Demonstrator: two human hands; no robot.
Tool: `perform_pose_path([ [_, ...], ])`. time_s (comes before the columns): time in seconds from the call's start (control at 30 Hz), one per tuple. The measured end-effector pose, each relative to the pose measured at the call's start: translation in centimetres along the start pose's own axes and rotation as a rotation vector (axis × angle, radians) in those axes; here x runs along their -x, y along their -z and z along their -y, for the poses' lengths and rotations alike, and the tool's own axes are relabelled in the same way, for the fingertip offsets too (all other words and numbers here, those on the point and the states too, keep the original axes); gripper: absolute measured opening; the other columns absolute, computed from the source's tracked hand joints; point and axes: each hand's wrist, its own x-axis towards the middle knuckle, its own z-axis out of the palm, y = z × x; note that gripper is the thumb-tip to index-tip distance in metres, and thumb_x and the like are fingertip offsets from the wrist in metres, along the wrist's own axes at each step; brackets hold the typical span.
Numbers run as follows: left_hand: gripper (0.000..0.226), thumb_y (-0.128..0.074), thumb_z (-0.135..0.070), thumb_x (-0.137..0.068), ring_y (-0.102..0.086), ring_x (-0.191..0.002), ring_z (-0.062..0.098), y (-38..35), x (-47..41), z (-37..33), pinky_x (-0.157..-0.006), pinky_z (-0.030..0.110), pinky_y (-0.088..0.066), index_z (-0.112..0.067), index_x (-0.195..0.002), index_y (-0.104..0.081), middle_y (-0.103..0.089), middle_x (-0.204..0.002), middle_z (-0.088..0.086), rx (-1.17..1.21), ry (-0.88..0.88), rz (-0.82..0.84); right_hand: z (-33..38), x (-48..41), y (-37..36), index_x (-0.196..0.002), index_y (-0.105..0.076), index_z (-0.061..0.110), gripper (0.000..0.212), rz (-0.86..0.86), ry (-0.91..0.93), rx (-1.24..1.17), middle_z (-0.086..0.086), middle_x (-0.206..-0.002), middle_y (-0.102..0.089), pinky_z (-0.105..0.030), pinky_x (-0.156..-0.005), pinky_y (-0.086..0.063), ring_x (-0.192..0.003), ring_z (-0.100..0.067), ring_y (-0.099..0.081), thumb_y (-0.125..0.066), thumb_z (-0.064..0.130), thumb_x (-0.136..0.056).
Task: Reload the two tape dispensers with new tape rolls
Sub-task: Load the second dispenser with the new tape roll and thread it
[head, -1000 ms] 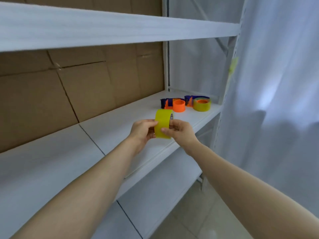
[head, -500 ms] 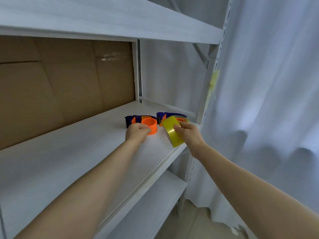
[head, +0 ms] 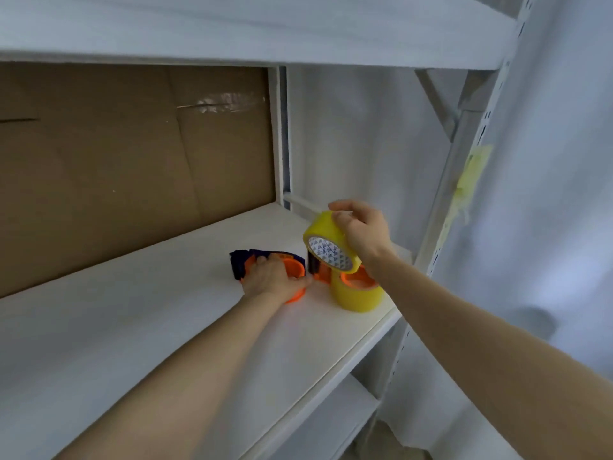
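Observation:
Two blue-and-orange tape dispensers lie on the white shelf (head: 166, 327). My left hand (head: 270, 277) grips the left dispenser (head: 242, 262) over its bare orange hub. The right dispenser (head: 356, 282) wears a yellow tape roll (head: 360, 298) around its hub near the shelf's front edge. My right hand (head: 361, 232) holds a second yellow tape roll (head: 326, 240) tilted in the air, just above and behind the right dispenser, its printed core facing me.
A brown cardboard panel (head: 132, 167) backs the shelf. An upper shelf (head: 265, 31) hangs overhead, a lower one (head: 331, 426) below. A white upright post (head: 444, 200) with slots stands at the right corner, and a white curtain (head: 547, 194) beyond it.
My left hand closed over the left dispenser's orange hub. My right hand lifted the yellow roll higher and turned its core toward me. My view moved closer to the shelf.

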Motion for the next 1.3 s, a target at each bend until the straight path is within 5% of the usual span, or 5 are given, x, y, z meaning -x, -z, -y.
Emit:
perform_pose_path([
  [0.37,0.092,-0.064,-0.056,-0.065,-0.014,-0.14,0.035,0.6,2.3,0.5,-0.114,0.045,-0.026,-0.042,-0.145,-0.021,-0.021,-0.149,0.013,0.024,0.142,0.267,0.1,-7.1,-3.3,-0.103,-0.067,0.015,0.018,0.449,0.029,-0.104,0.004,-0.09,-0.059,-0.028,-0.082,-0.044,-0.095,-0.017,-0.053,-0.052,0.014,-0.091],
  [0.77,0.117,-0.084,-0.015,-0.065,-0.049,-0.124,0.022,-0.6,9.1,1.5,-0.092,0.02,-0.036,-0.009,-0.151,-0.004,-0.047,-0.135,0.007,0.55,0.481,-0.165,-2.2,-4.0,-4.9,-0.119,-0.06,0.012,0.036,0.943,0.165,-0.054,-0.007,-0.113,-0.06,-0.022,-0.088,-0.045,-0.109,-0.018,-0.055,-0.052,-0.002,-0.086],
  [0.9,0.134,-0.087,-0.034,-0.043,-0.054,-0.117,0.021,-0.3,9.6,1.5,-0.093,0.025,-0.043,-0.011,-0.15,-0.01,-0.052,-0.117,0.0,0.567,0.442,-0.155,-3.1,-2.7,-5.1,-0.13,-0.05,0.01,0.042,1.112,0.373,0.108,-0.005,-0.132,-0.054,-0.011,-0.086,-0.041,-0.123,-0.012,-0.048,-0.048,-0.003,-0.09],
  [1.13,0.104,-0.069,0.003,-0.077,-0.043,-0.13,0.024,-1.0,10.4,1.9,-0.094,0.022,-0.036,-0.01,-0.15,0.004,-0.043,-0.141,0.014,0.64,0.439,-0.091,-5.5,-1.5,-4.5,-0.129,-0.053,0.024,0.047,1.049,0.784,0.507,0.006,-0.139,-0.052,-0.023,-0.107,-0.017,-0.135,-0.019,-0.039,-0.052,0.002,-0.088],
  [1.3,0.069,-0.055,0.004,-0.082,-0.054,-0.115,0.028,-0.7,10.2,1.8,-0.089,0.032,-0.043,-0.007,-0.145,-0.029,-0.052,-0.133,0.017,0.912,0.422,-0.198,-7.5,-0.8,-2.6,-0.128,-0.054,0.027,0.044,0.964,0.715,0.425,0.002,-0.137,-0.052,-0.034,-0.113,-0.023,-0.131,-0.02,-0.036,-0.052,0.004,-0.09],
])
